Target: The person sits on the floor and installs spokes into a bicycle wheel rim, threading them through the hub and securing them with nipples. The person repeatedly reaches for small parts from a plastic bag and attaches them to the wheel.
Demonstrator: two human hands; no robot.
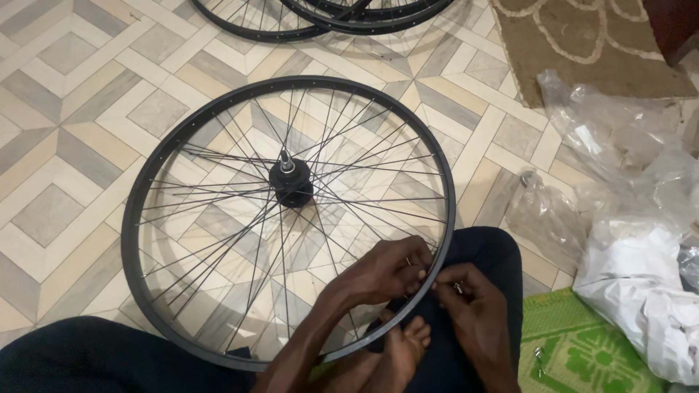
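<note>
Lacing a black bicycle wheel (287, 218) laid flat on the patterned tile floor (65, 109), rim resting across a knee near the frame's bottom edge: left hand (382, 275) inside the rim, fingers pinched on a thin spoke end, right hand (470, 309) outside it, fingertips closed on a small metal nipple. Judged as spoke-fitting at the rim; next calls for lining nipple with rim hole and threading. More rims (320, 18) at the top edge, plastic bags (626, 218) right.
</note>
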